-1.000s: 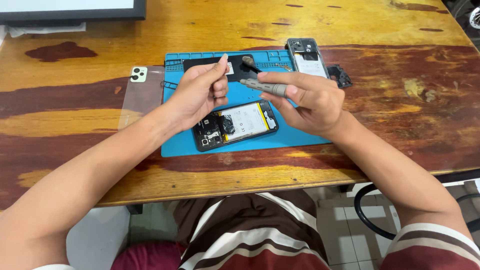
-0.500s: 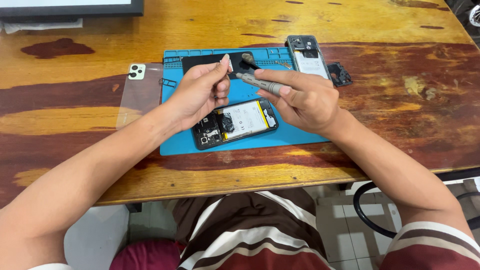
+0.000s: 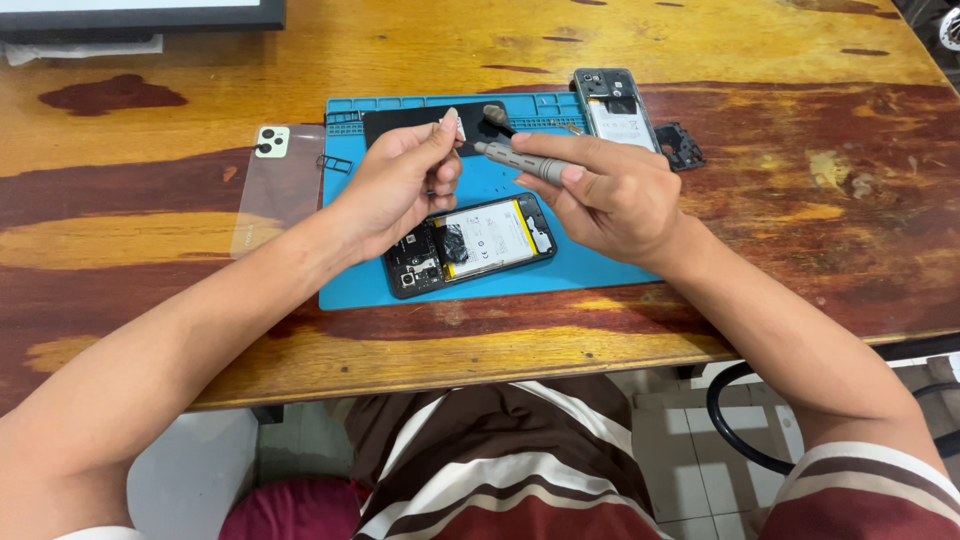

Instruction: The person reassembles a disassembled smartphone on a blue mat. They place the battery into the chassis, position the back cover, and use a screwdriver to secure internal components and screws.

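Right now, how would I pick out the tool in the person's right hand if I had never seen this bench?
Find the blue mat on the wooden table. Above the opened phone on it, the right hand holds a slim grey screwdriver, tip toward the left hand. It is the only long, pen-shaped thing there, unlike the flat phone parts around it.

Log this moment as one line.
left hand: pinches small part | right hand: holds screwdriver | opened phone on blue mat

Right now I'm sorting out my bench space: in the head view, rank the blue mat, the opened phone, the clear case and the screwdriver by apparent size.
1. blue mat
2. clear case
3. opened phone
4. screwdriver, partly hidden in the right hand, so its rank is unsure.
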